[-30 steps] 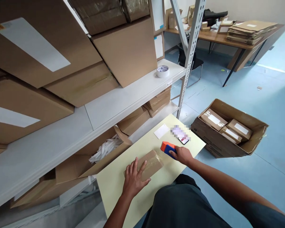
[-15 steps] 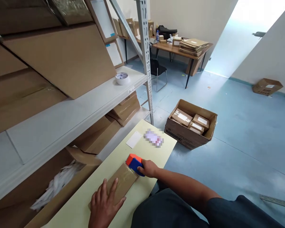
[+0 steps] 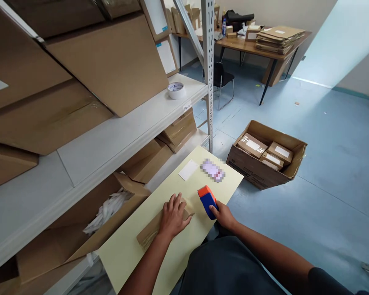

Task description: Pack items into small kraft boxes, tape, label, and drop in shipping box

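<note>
On the pale yellow tabletop (image 3: pixel 126 254) lies a small long cardboard box (image 3: pixel 150 230), with shiny tape showing at its near left end. My left hand (image 3: pixel 173 217) rests on top of this box towards its right end, fingers spread, and covers part of it. A red and blue tape dispenser (image 3: pixel 208 203) is gripped in my right hand (image 3: pixel 224 214), apart from the box and to its right. Farther up the tabletop are a white card (image 3: pixel 188 170) and a blurred-out purplish item (image 3: pixel 213 170).
A shelf (image 3: pixel 135 131) along the left holds cardboard boxes and a tape roll (image 3: pixel 176 90). Past the tabletop's far right corner, an open carton (image 3: pixel 249 174) with several labelled boxes stands on the floor. A desk (image 3: pixel 233 44) and chair (image 3: pixel 223 78) are farther back.
The tape dispenser has come off the box's end and moved right in my right hand. My left hand has slid along the box towards that end. The camera view has turned left.
</note>
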